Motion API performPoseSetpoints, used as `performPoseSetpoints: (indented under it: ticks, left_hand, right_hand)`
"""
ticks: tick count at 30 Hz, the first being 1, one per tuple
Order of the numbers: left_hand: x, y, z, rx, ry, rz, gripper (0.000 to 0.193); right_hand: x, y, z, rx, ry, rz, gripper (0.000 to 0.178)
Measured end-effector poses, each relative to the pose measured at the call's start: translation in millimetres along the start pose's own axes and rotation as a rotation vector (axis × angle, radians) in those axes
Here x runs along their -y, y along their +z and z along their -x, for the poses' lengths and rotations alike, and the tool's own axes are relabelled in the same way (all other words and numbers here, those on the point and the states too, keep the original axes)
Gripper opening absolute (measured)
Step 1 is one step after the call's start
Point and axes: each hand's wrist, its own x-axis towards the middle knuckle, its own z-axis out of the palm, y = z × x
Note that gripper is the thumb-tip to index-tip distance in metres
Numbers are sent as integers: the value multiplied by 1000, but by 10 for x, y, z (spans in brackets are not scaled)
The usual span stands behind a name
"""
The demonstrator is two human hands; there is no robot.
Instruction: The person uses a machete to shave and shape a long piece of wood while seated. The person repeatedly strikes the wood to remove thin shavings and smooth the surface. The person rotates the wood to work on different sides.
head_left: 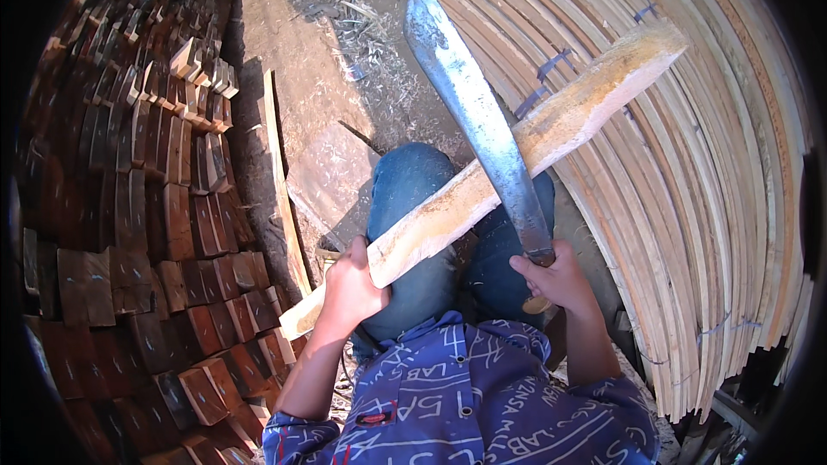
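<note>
My left hand [354, 286] is wrapped round the lower part of a rough, pale wooden board [428, 222]. The board slants across my thighs, from below my left wrist up to the far right. In my right hand [556, 277] is the handle of a machete [482, 108]. Its long, wide steel blade points up and away to the left and crosses over the middle of the board. Whether the blade touches the wood I cannot tell. The lower end of the handle shows beneath my right hand.
Stacked reddish-brown wood blocks [177, 220] fill the left side. Long pale strips in tied bundles [680, 207] curve along the right. A thin wooden strip [280, 181] lies on the dirt ground [293, 43] ahead. Wood shavings [379, 47] are scattered beyond my knees.
</note>
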Motion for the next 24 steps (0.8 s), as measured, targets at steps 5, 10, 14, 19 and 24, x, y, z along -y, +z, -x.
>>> performPoseSetpoints:
  ticks: [5, 10, 14, 19, 24]
  left_hand:
    - [-9, 37, 16, -10, -7, 91, 34]
    - [-63, 1, -22, -10, -26, 53, 34]
    - [14, 12, -17, -9, -14, 17, 33]
    - [2, 33, 14, -13, -17, 106, 34]
    - [-14, 11, -12, -8, -15, 116, 33]
  right_hand:
    - [249, -183, -57, -80, -69, -358, 21]
    - [147, -62, -30, -53, -61, 11, 29]
    - [84, -11, 26, 28, 11, 196, 33]
    - [256, -117, 44, 5, 17, -77, 26]
    - [294, -237, -16, -69, -38, -244, 26]
